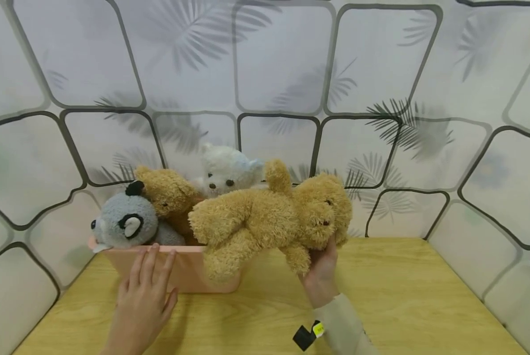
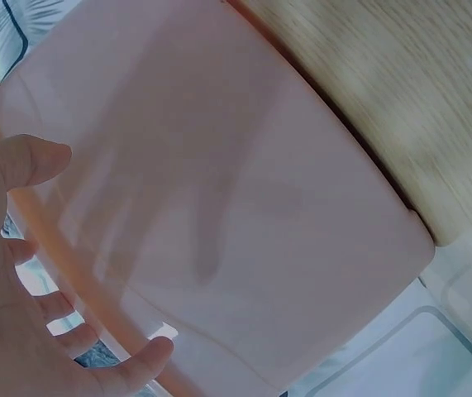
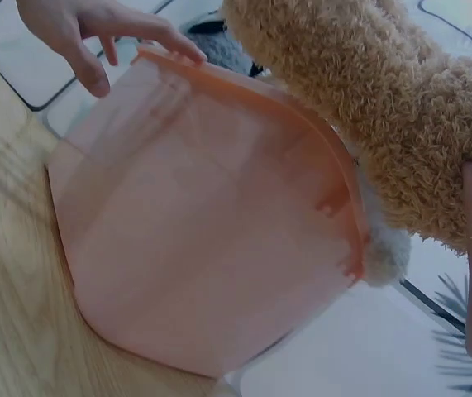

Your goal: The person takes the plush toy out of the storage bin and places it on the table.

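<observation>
Right grip [image 1: 321, 278] holds tan bear [image 1: 256, 219], fingers curled at head end; left grip [image 1: 142, 301], fingers straight, touches pink bin [image 1: 189, 276] rim; gray plush [image 1: 127, 219] just beyond.

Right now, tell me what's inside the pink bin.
A gray plush and curly brown bear sit inside; a white bear apparently does too. The pink bin itself and the tan bear in the right hand hide anything lower down.

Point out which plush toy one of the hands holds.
The curly golden plush bear in front, stretched sideways, held at its head by the right hand. The grey plush toy, white plush bear and other golden plush bear are in neither hand.
</observation>
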`<state>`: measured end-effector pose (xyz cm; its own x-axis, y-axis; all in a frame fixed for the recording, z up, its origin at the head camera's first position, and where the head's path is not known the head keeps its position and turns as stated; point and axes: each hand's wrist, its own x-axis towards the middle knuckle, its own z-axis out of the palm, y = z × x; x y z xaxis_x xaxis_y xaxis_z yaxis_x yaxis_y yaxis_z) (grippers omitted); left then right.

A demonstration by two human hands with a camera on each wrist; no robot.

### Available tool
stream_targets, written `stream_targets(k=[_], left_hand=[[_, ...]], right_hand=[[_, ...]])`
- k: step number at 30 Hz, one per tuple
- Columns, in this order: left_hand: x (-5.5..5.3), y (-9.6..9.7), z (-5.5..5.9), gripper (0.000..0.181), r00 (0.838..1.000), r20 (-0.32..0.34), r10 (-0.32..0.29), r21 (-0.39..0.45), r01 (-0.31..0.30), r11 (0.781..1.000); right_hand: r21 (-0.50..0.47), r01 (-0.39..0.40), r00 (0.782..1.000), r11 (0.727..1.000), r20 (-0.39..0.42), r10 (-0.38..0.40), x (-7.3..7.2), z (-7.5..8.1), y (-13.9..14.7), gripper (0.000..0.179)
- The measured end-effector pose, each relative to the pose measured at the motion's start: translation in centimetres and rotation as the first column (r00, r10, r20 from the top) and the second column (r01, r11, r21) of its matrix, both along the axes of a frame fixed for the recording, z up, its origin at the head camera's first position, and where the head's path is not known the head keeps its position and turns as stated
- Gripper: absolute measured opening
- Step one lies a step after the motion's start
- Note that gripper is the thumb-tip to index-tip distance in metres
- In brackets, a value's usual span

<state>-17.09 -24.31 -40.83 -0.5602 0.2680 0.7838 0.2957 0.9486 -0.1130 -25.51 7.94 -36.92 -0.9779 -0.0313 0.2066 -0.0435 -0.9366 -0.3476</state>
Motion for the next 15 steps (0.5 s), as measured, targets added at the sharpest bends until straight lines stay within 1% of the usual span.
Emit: stream_targets(k=[3, 7, 10, 15], left_hand=[[-0.1, 0.1, 0.0, 0.07, 1.0, -0.007, 0.0, 0.001, 0.0, 1.0], [-0.2, 0.1, -0.1, 0.069, 1.0, -0.025, -0.007, 0.003, 0.007, 1.0], [-0.2, 0.0, -0.1, 0.068, 0.999, -0.032, -0.009, 0.001, 0.009, 1.0], [-0.2, 0.0, -0.2, 0.068, 1.0, -0.03, -0.006, 0.002, 0.006, 1.0]], right_hand=[[-0.026, -0.002, 0.999, 1.0, -0.036, 0.001, -0.2, -0.1, 1.0, 0.045], [-0.016, 0.019, 0.998, 1.0, -0.067, -0.02, -0.4, -0.2, 2.1, 0.043], [-0.018, 0.038, 0.997, 0.999, -0.064, -0.039, -0.6, -0.3, 2.8, 0.044], [-0.036, 0.035, 0.998, 0.999, -0.059, -0.037, -0.6, -0.3, 3.7, 0.045]])
